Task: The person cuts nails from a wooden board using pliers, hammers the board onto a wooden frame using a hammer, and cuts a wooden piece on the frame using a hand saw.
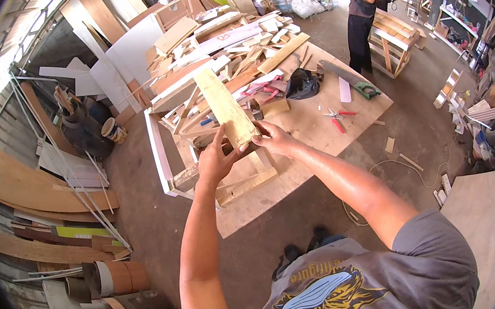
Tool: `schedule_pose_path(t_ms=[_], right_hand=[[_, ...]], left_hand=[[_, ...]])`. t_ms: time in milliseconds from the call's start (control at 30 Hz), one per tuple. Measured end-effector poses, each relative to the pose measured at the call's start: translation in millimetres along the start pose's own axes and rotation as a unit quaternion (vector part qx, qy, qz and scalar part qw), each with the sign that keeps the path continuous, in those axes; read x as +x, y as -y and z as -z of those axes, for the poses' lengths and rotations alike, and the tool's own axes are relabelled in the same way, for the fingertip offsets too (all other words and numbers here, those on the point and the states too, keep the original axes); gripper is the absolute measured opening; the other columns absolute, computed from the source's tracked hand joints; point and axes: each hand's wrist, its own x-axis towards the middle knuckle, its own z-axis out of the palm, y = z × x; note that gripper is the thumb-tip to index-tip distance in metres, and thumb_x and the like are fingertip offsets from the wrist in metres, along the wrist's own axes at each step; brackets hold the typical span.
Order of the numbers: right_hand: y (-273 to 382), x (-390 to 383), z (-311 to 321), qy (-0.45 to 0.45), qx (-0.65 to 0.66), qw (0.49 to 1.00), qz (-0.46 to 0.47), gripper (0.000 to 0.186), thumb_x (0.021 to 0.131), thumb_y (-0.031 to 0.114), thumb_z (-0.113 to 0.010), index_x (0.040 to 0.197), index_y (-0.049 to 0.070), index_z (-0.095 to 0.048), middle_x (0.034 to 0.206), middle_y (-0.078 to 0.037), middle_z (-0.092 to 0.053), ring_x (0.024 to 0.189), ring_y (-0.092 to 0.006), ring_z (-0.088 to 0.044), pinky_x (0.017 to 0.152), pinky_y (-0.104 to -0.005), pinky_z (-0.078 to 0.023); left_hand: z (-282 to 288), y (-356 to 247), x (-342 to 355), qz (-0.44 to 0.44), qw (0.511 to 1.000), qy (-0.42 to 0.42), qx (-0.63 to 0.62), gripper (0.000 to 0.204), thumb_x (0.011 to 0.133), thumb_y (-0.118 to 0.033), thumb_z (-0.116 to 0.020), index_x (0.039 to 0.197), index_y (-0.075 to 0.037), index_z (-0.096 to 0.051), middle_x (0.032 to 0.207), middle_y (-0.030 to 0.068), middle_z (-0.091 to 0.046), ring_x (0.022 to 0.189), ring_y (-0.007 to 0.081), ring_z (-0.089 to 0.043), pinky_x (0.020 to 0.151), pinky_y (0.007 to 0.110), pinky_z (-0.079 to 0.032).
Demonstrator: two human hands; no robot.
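Over the work table [312, 129], both hands hold up one end of a long, pale wooden board [224, 108]. Its far end points away, toward the big pile of wood scraps [228, 40].

First comes the left hand [216, 161]. Its arm reaches straight up from below, and its fingers are curled around the near end of the board from the left. The wooden frame [199, 160] lies on the table just under it.

Next comes the right hand [276, 140]. Its arm is bent at the elbow, and its fingers pinch the same end from the right.

I think the board is being looked over or lined up above the frame. Setting it down would need a slow, steady lowering with both hands holding tight.

Red pliers [339, 121] lie further right on the table. A person [368, 6] stands far off.
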Motion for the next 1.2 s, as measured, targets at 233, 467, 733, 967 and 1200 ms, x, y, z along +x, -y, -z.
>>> schedule_pose_path(t_ms=[233,467,733,967,1200], right_hand=[[12,-8,-4,-0.025,0.0,0.997,-0.072,0.065,0.102,0.041,-0.07,0.147,-0.004,-0.053,0.139,-0.015,-0.064,0.13,-0.0218,-0.058,0.112,-0.0383,-0.045],[10,-13,1,-0.007,-0.039,0.997,-0.061,0.066,0.101,0.039,-0.073,0.145,-0.006,-0.054,0.138,-0.015,-0.064,0.129,-0.0219,-0.058,0.111,-0.0374,-0.046],[17,-13,-1,-0.011,-0.044,0.998,-0.049,0.063,0.094,0.032,-0.082,0.139,-0.005,-0.058,0.131,-0.014,-0.068,0.123,-0.0221,-0.063,0.105,-0.0386,-0.05],[31,-21,-4,-0.013,-0.042,0.998,-0.048,0.069,0.099,0.048,-0.073,0.146,0.002,-0.055,0.127,-0.01,-0.069,0.11,-0.015,-0.064,0.075,-0.0302,-0.058],[13,-19,3,-0.01,-0.004,0.996,-0.085,0.057,0.108,0.045,-0.057,0.15,0.006,-0.053,0.12,-0.002,-0.069,0.104,-0.0086,-0.064,0.067,-0.026,-0.057]], left_hand=[[-6,1,1,0.031,0.999,0.01,-0.006,0.099,0.085,-0.053,-0.083,0.162,-0.01,-0.038,0.128,0.018,-0.074,0.115,0.0335,-0.073,0.096,0.044,-0.057],[-2,1,-3,0.014,0.999,0.015,-0.033,0.1,0.082,-0.058,-0.084,0.159,-0.011,-0.043,0.117,0.0164,-0.077,0.108,0.0322,-0.075,0.091,0.044,-0.058],[0,-5,-5,0.03,0.999,0.009,-0.02,0.1,0.079,-0.061,-0.084,0.159,-0.016,-0.044,0.106,0.0159,-0.08,0.102,0.0339,-0.076,0.088,0.044,-0.059],[-4,-3,-6,0.02,0.999,-0.005,-0.025,0.098,0.077,-0.059,-0.087,0.158,-0.019,-0.046,0.109,0.0137,-0.08,0.104,0.032,-0.077,0.089,0.044,-0.058],[-7,-6,-2,0.041,0.998,0.0,-0.055,0.1,0.074,-0.061,-0.088,0.156,-0.02,-0.048,0.109,0.0145,-0.08,0.104,0.0319,-0.077,0.088,0.044,-0.059]])
